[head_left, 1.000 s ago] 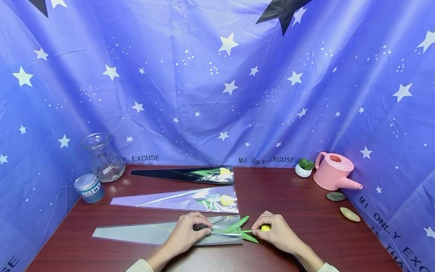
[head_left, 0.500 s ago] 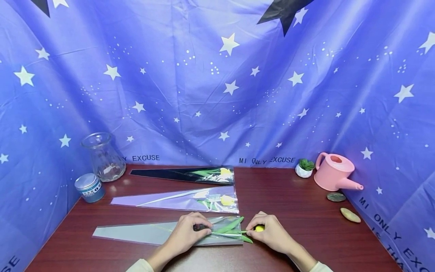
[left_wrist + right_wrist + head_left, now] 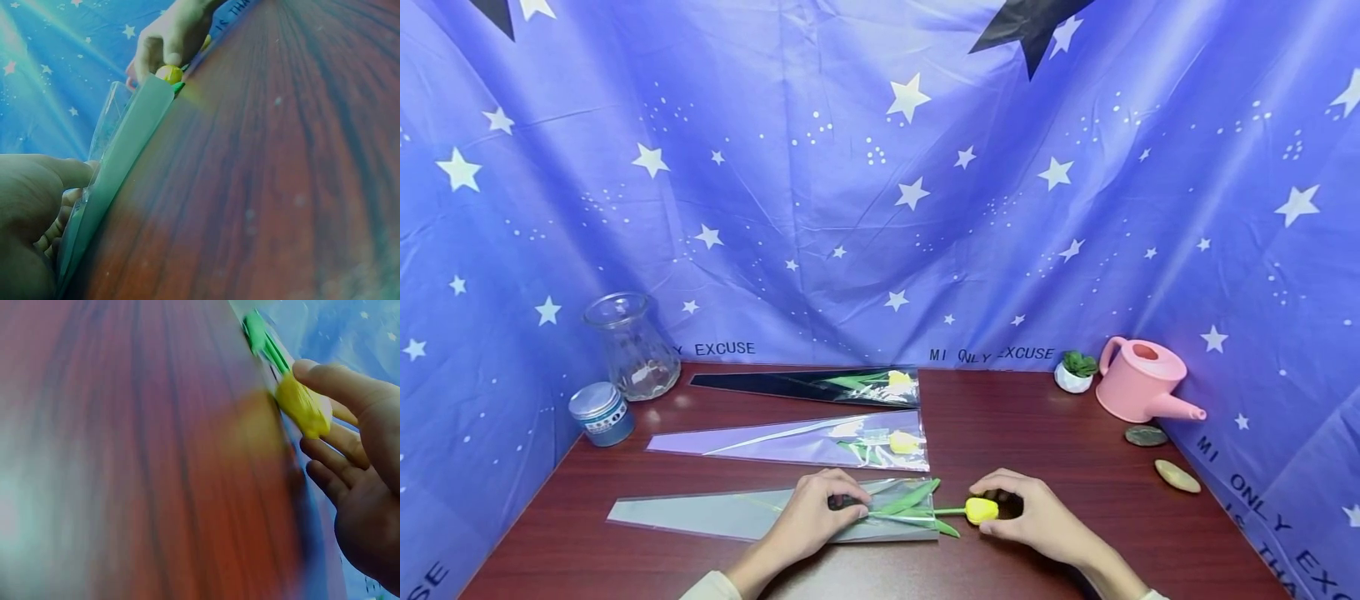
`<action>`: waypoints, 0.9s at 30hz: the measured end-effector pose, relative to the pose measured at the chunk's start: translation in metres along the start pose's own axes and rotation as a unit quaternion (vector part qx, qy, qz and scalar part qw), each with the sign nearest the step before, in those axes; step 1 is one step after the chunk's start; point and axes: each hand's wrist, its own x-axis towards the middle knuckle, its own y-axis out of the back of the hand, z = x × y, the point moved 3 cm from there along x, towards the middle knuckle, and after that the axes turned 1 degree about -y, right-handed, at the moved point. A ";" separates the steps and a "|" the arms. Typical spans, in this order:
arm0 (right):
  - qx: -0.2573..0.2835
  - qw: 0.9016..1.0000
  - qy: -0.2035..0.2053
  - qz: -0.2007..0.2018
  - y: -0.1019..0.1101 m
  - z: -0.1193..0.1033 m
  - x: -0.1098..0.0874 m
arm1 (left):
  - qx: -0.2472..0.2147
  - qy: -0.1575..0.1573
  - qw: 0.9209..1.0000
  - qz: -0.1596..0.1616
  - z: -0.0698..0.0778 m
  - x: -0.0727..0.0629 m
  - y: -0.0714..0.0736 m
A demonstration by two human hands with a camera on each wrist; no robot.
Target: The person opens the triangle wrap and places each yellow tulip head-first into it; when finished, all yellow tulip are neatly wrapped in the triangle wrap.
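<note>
A yellow artificial tulip (image 3: pixel 981 510) lies half in a grey flower sleeve (image 3: pixel 692 517) with a clear front. Its bloom and a bit of stem stick out past the sleeve's right end. Some leaves (image 3: pixel 910 500) show through the film, and two leaf tips poke out. My left hand (image 3: pixel 820 507) pinches the sleeve's clear film near the middle; the left wrist view shows thumb and fingers at its edge. Around the bloom, my right hand (image 3: pixel 1037 515) has thumb and forefinger spread apart. In the right wrist view its thumb tip is right at the bloom (image 3: pixel 303 406).
Behind lie a purple sleeve (image 3: pixel 737 440) and a black sleeve (image 3: pixel 760 387), each with a yellow tulip inside. A glass vase (image 3: pixel 640 358) and blue jar (image 3: pixel 602 417) stand left. At right are a potted succulent (image 3: pixel 1073 379), pink watering can (image 3: pixel 1138 387) and two stones (image 3: pixel 1176 476).
My right hand pushed the tulip leftward by its stem, leaves sliding further into the sleeve, then let go of the stem and moved back right around the bloom. The left hand stayed put.
</note>
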 end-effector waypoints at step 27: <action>0.038 0.999 0.004 0.039 -0.016 -0.011 0.005 | -0.010 -0.002 1.000 -0.001 0.002 0.001 0.000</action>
